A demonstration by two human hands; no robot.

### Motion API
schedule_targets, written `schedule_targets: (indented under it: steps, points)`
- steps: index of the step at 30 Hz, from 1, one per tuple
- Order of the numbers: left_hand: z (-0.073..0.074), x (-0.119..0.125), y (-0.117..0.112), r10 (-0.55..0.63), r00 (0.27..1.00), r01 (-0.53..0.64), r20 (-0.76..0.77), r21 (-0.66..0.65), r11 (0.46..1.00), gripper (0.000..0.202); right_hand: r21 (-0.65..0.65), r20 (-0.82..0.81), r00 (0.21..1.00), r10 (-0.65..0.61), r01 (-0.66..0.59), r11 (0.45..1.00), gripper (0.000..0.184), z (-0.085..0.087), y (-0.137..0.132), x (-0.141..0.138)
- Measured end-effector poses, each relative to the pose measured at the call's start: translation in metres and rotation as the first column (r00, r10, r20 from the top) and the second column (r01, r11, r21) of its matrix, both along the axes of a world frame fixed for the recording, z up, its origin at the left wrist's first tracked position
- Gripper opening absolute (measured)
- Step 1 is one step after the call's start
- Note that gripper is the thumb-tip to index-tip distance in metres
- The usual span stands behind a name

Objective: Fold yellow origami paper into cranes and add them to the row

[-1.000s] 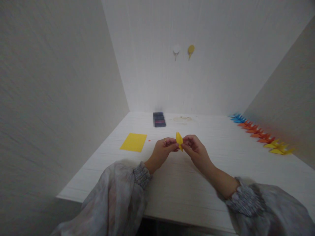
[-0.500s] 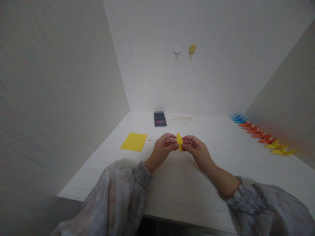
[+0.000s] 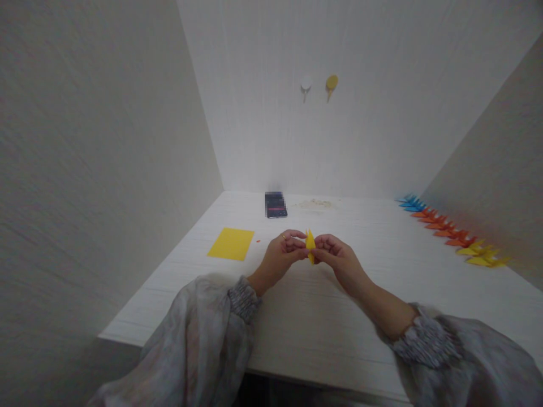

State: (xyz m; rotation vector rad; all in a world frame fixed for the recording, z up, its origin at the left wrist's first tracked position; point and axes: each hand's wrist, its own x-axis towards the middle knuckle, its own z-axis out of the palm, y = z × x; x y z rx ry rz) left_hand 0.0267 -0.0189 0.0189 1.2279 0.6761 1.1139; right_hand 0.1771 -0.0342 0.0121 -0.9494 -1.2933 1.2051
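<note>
We've got the left hand [image 3: 283, 255] and right hand [image 3: 338, 259] together, both pinching the folded yellow paper piece [image 3: 310, 246], held above the desk [image 3: 297, 316] mid-width. Flat yellow sheet [image 3: 231, 244] near the desk's left edge.

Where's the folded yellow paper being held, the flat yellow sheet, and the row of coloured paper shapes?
folded yellow paper [image 3: 310, 242]: head view, its middle, between the fingertips.
flat yellow sheet [image 3: 231, 244]: head view, its centre.
row of coloured paper shapes [image 3: 445, 232]: head view, an orange shape mid-row.
</note>
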Motion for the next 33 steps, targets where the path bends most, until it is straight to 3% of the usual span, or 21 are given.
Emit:
schedule_targets:
  steps: [8,19,28,33]
  points:
    - [-0.0011,-0.0017,0.0015,-0.065,0.997,0.065,0.04,-0.002,0.998,0.035,0.028,-0.043,0.999,0.003,-0.001,1.0,0.013,-0.0028,0.0019,0.0035]
    - [0.002,-0.0029,0.0017,-0.03,0.999,0.031,-0.02,0.043,0.999,0.022,0.106,-0.053,0.997,0.061,-0.055,0.993,0.014,-0.0018,-0.0001,0.0023]
    - [0.0066,-0.0061,-0.0007,-0.008,0.997,0.01,-0.079,0.02,1.0,0.015,0.06,-0.047,0.998,0.044,-0.041,0.997,0.01,-0.0017,-0.0011,0.0046]
    - [0.0054,-0.0059,-0.0002,-0.011,0.999,0.013,-0.037,0.034,0.999,0.014,0.088,-0.069,0.996,0.055,-0.049,0.995,0.009,0.0007,-0.0033,0.0049]
